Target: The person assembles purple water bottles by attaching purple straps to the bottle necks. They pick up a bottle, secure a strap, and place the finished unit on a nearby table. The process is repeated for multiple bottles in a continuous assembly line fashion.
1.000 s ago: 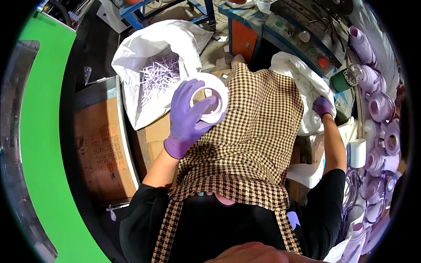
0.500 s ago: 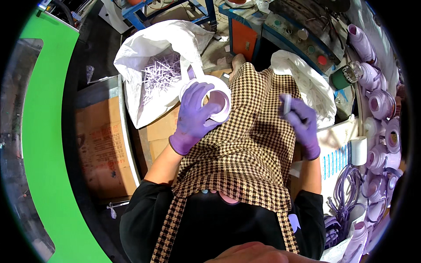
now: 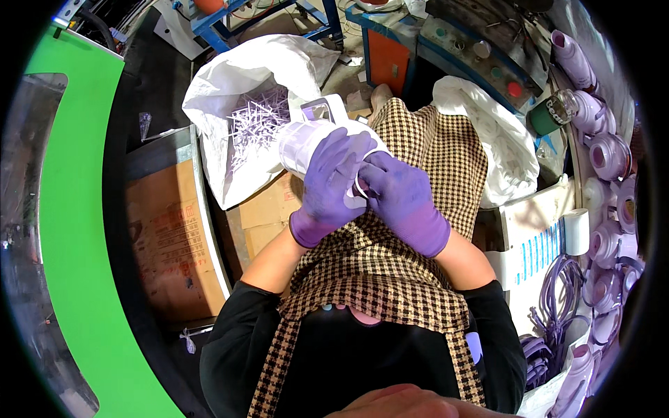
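Two purple-gloved hands meet over the person's lap, at the near end of a pale lilac-white cylinder (image 3: 296, 148) with a squared handle (image 3: 337, 106) on its far side. From where I stand, the step in hand looks like close work at that near rim — the left hand (image 3: 326, 187) steadying, the right hand (image 3: 407, 198) busy at the opening.

The left is wrapped around the body, fingers over the top and thumb by the rim, clamped on the cylinder. The right has its fingers curled in and its tips at the rim; whether they pinch some small piece there, I cannot tell. The cylinder lies tilted above the checked apron (image 3: 435, 167), just beside a white sack (image 3: 233, 68) of thin lilac sticks (image 3: 259, 122).

I'd judge the next move calls for a firm left hold — and careful right fingertips, without squeezing the rim out of line.
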Demonstrator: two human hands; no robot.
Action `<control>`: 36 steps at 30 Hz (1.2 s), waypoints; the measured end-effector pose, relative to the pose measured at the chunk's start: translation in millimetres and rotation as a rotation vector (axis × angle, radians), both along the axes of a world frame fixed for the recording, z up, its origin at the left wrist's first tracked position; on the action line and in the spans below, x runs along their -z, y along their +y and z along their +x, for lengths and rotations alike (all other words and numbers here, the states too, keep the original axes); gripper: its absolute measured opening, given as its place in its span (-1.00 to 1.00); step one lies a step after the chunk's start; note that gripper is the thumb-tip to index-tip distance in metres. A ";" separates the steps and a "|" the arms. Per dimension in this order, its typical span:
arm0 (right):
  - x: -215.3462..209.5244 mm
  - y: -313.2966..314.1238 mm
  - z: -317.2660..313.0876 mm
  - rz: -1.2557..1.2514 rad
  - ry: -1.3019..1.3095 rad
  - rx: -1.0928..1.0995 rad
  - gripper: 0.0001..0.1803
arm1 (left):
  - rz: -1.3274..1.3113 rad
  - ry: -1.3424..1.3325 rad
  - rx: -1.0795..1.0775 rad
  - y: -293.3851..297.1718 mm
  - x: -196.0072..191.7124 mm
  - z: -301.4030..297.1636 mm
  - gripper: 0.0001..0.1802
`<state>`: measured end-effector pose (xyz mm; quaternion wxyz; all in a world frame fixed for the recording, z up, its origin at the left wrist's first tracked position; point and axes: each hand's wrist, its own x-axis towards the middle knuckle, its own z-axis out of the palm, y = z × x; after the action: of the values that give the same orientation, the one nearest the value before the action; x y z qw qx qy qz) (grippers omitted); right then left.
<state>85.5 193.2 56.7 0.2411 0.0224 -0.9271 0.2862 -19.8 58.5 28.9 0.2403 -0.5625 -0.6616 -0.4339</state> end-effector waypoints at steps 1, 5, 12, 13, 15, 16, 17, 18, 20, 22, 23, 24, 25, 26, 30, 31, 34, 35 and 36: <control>2.8 2.7 1.4 0.005 -0.023 -0.015 -0.86 | -0.046 -0.021 0.018 -0.3 -0.4 1.0 -0.12; 4.6 13.4 9.2 0.016 -0.122 -0.121 -0.77 | -0.138 -0.051 0.018 -1.6 -7.4 10.7 -0.05; 13.6 10.2 28.5 -0.058 -0.031 -0.163 -0.56 | -0.372 -0.075 -0.126 18.4 -21.4 17.2 -0.31; 20.2 11.6 33.0 -0.159 0.075 -0.181 -0.58 | -0.461 -0.003 -0.115 20.2 -18.9 17.1 -0.34; 32.9 24.3 53.5 -0.342 0.301 -0.195 -0.62 | -0.504 0.051 0.135 13.0 -27.4 6.7 -0.42; 29.8 31.2 77.6 -0.455 0.303 -0.191 -0.58 | -0.456 0.122 0.092 5.5 -26.2 12.5 -0.47; 37.0 45.0 102.4 -0.368 0.330 -0.053 -0.60 | -0.396 0.185 0.048 -2.4 -20.8 18.2 -0.51; 46.5 61.2 130.6 -0.291 0.351 0.071 -0.62 | -0.309 0.347 0.090 -3.5 -16.4 21.3 -0.52; 61.6 77.6 192.9 -0.153 0.286 0.437 -0.66 | -0.241 0.499 0.227 -23.1 4.1 27.0 -0.47; 75.2 95.2 253.1 -0.003 0.198 0.826 -0.66 | -0.315 0.555 0.425 -25.4 15.4 27.0 -0.40; 91.8 101.6 280.8 0.113 0.208 1.033 -0.65 | -0.336 0.586 0.476 -24.4 22.7 28.6 -0.43; 93.1 108.6 303.9 0.117 0.169 1.082 -0.64 | -0.361 0.616 0.529 -23.4 29.7 30.0 -0.44; 97.7 114.6 323.8 0.103 0.104 1.134 -0.60 | -0.385 0.644 0.580 -22.5 36.4 31.9 -0.45; 103.4 115.0 340.9 0.143 0.091 1.142 -0.58 | -0.437 0.620 0.609 -22.8 39.8 35.3 -0.49; 117.5 104.4 367.8 0.154 -0.137 1.188 -0.54 | -0.489 0.548 0.618 -14.4 29.2 39.8 -0.61; 119.7 103.4 369.3 0.132 -0.146 1.205 -0.57 | -0.479 0.542 0.615 -13.1 27.4 41.3 -0.64; 127.1 100.2 364.1 0.055 -0.146 1.241 -0.65 | -0.461 0.533 0.634 -12.6 35.8 36.4 -0.69; 127.6 97.9 361.4 0.027 -0.130 1.247 -0.68 | -0.495 0.506 0.641 -18.9 44.0 30.7 -0.70; 124.9 97.2 358.6 0.008 -0.111 1.247 -0.71 | -0.511 0.483 0.636 -23.4 52.2 29.0 -0.71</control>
<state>444.1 290.4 -68.2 0.3141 -0.5370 -0.7779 0.0888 9.1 35.2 -23.3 0.0964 -0.8630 -0.4672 -0.1660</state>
